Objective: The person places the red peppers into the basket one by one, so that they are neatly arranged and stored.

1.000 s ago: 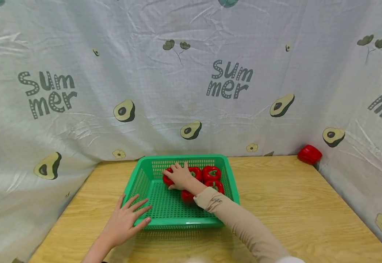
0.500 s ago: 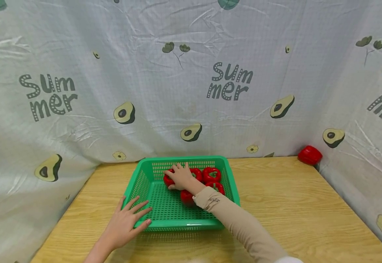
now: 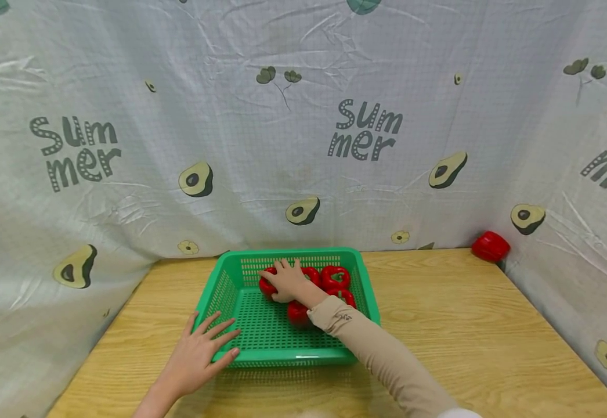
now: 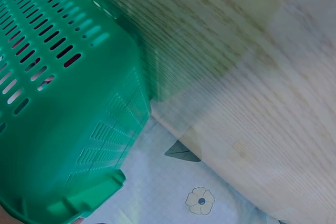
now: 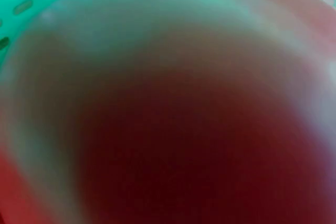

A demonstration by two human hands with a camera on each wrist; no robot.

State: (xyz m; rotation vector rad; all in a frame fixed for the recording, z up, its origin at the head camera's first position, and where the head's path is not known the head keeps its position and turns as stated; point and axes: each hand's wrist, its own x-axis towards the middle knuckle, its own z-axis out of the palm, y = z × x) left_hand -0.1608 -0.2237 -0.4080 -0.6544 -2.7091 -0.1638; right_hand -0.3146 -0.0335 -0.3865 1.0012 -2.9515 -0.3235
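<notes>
A green plastic basket (image 3: 262, 354) with slotted walls stands on the wooden table, seen from outside in the left wrist view. Several red bell peppers lie in its back and right part, among them a back-right pepper (image 3: 336, 277) and a front one (image 3: 298, 315). My right hand (image 3: 289, 283) grips the leftmost red bell pepper (image 3: 267, 286) near the back wall, thumb on its near side, fingers over the top. Close up, a blurred red pepper (image 5: 199, 145) fills the right wrist view. My left hand (image 3: 194, 354) rests with spread, straight fingers on the basket's front-left corner.
Another red object (image 3: 490, 247), shiny and pepper-like, lies at the table's back right corner. A white printed cloth (image 3: 262, 145) hangs behind the wooden table (image 3: 439, 325) and along both sides.
The head view has shifted very slightly. Both hands and the basket stay in nearly the same place, with the right hand still at the same pepper.
</notes>
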